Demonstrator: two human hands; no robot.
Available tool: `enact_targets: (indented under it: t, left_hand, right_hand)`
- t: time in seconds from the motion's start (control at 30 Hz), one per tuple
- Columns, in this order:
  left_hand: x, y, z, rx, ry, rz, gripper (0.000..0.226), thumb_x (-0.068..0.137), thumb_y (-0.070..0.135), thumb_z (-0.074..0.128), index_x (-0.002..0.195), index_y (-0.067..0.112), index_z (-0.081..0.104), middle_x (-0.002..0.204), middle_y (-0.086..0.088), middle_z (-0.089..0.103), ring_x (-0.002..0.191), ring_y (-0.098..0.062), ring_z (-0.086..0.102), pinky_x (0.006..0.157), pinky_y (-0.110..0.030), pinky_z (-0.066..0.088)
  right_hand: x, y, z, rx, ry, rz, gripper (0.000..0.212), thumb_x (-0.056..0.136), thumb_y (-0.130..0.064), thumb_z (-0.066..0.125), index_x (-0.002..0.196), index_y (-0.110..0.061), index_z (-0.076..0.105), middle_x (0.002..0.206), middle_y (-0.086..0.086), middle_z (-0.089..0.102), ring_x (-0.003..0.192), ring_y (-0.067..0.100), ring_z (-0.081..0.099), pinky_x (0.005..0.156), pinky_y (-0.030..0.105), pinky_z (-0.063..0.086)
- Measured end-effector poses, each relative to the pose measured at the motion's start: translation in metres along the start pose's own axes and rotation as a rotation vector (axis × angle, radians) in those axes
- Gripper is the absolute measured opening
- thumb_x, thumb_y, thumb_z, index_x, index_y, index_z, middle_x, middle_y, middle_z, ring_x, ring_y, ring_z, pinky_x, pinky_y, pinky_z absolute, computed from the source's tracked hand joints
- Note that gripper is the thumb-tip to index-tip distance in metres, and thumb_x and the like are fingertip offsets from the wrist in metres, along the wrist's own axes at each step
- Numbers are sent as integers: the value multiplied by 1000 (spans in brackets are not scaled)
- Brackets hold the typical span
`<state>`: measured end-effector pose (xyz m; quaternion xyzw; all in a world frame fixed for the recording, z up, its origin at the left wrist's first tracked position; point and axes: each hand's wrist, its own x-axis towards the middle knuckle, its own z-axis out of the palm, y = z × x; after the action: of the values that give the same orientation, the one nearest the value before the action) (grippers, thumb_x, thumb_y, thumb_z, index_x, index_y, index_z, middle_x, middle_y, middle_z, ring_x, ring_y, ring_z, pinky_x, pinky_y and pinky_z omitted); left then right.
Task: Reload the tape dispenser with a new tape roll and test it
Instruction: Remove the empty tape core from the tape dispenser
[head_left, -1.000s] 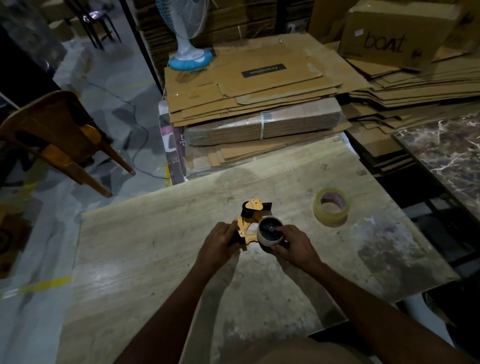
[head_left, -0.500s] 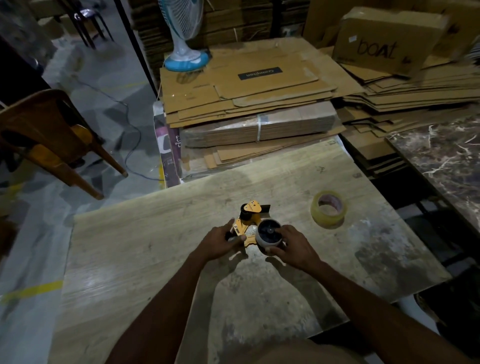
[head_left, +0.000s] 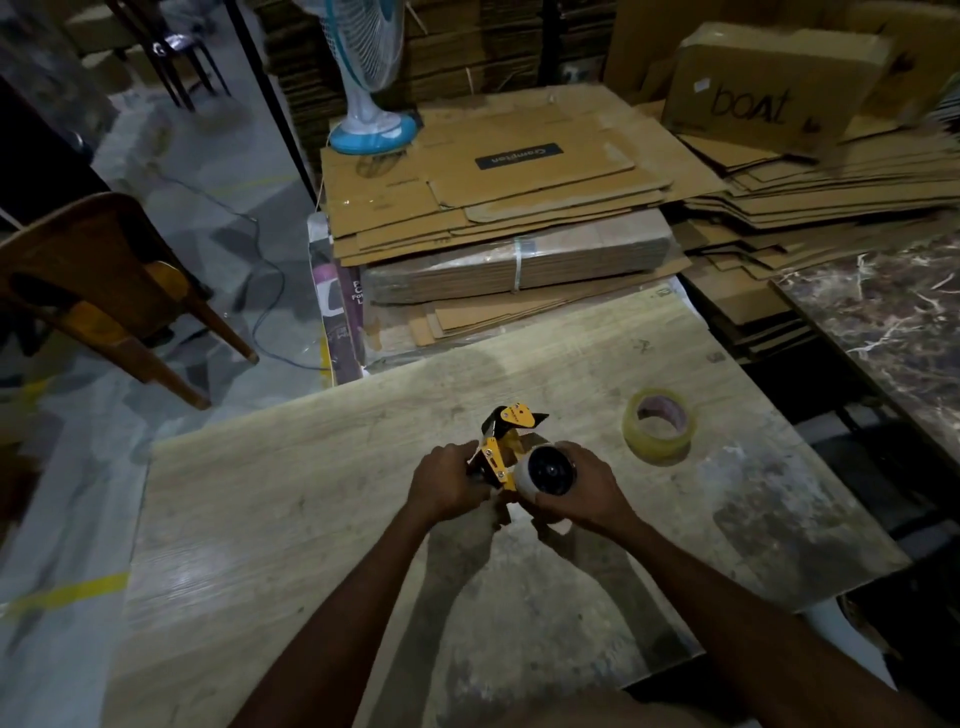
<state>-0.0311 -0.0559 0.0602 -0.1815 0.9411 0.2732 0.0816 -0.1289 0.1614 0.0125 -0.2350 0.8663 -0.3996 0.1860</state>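
Tape dispenser (head_left: 500, 453) is held over the table (head_left: 311, 519): left hand (head_left: 451, 480) curled tight round its handle, right hand (head_left: 584, 491) wrapped round its wheel (head_left: 549, 470). Further right, the tape roll (head_left: 658, 426) lies flat on the table, untouched.

Black lettering reading "boat" is showing on the side of the closed brown cardboard box (head_left: 769, 88) at upper right. A small white sticker (head_left: 702, 83) near the box's top left corner is carrying print too small to read. The brand "Crompton" is appearing upside down in pale letters on a black rectangular label (head_left: 519, 156) on the top flattened brown cardboard sheet (head_left: 571, 130). The purple and white printed pack (head_left: 340, 306) standing beside that stack is showing only broken white letters: "P", "C", "Fo", "L". The yellow and black metal tape dispenser (head_left: 501, 444) is bearing dark print too fine to make out.
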Motion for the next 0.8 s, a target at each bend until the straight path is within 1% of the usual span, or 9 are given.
enact_targets:
  t: [0.07, 0.17, 0.27, 0.33, 0.4, 0.5, 0.6, 0.73, 0.8]
  left_hand:
    - [-13, 10, 1, 91, 143, 62, 62, 74, 37, 77, 132, 20, 61, 99, -6, 73, 91, -28, 69, 72, -36, 56]
    - [-29, 23, -3, 180, 257, 168, 73, 81, 37, 72, 147, 27, 43, 97, -4, 65, 87, -26, 63, 64, -28, 43]
    - [-33, 32, -11, 230, 293, 222, 85, 85, 34, 71, 155, 30, 23, 101, -4, 63, 85, -25, 61, 60, -28, 44]
    - [-36, 38, -15, 247, 261, 222, 94, 87, 29, 71, 160, 29, 12, 113, -6, 61, 92, -27, 61, 62, -32, 51]
    - [-39, 43, -20, 266, 231, 222, 95, 90, 28, 70, 162, 27, 7, 125, -5, 57, 97, -27, 61, 65, -33, 50]
    - [-41, 47, -26, 294, 194, 251, 96, 93, 28, 66, 162, 30, 0, 133, -3, 50, 91, -26, 61, 64, -34, 51]
    - [-41, 48, -27, 316, 162, 241, 99, 94, 27, 64, 161, 32, -8, 135, -4, 47, 82, -25, 60, 62, -35, 52]
    - [-37, 45, -27, 297, 140, 214, 97, 93, 28, 59, 160, 36, -11, 122, -4, 51, 71, -25, 57, 59, -40, 54]
    - [-33, 38, -24, 234, 113, 206, 95, 92, 34, 58, 159, 41, -9, 113, -4, 54, 73, -25, 59, 59, -38, 52]
  right_hand:
    - [-4, 3, -4, 133, 61, 26, 84, 56, -55, 85, 129, -24, 55, 122, -3, 66, 110, 13, 63, 90, 31, 56]
    - [-7, 3, -11, 276, 125, 24, 78, 57, -36, 90, 124, -30, 51, 122, -5, 62, 113, 13, 63, 85, 35, 61]
    - [-7, -3, -18, 309, 192, -7, 79, 56, -27, 89, 125, -31, 50, 124, -5, 60, 117, 13, 61, 82, 28, 61]
    - [-8, -3, -21, 329, 209, -33, 83, 57, -17, 92, 128, -26, 50, 127, -3, 58, 119, 13, 61, 84, 29, 61]
    - [-9, -3, -24, 350, 219, -50, 84, 58, -9, 92, 130, -24, 50, 129, -2, 58, 120, 13, 60, 84, 29, 61]
    - [-9, -4, -28, 352, 219, -86, 84, 61, -8, 92, 132, -23, 50, 131, -2, 57, 122, 13, 58, 82, 27, 60]
    - [-7, -5, -31, 326, 207, -101, 85, 61, -12, 93, 133, -24, 49, 132, -3, 56, 122, 13, 58, 81, 27, 60]
    - [-6, -8, -35, 224, 150, -147, 84, 59, -18, 92, 132, -23, 51, 129, -4, 57, 118, 10, 58, 78, 22, 59]
    - [-4, -8, -39, 139, 115, -174, 84, 58, -25, 91, 132, -23, 53, 129, -5, 58, 115, 11, 59, 76, 23, 59]
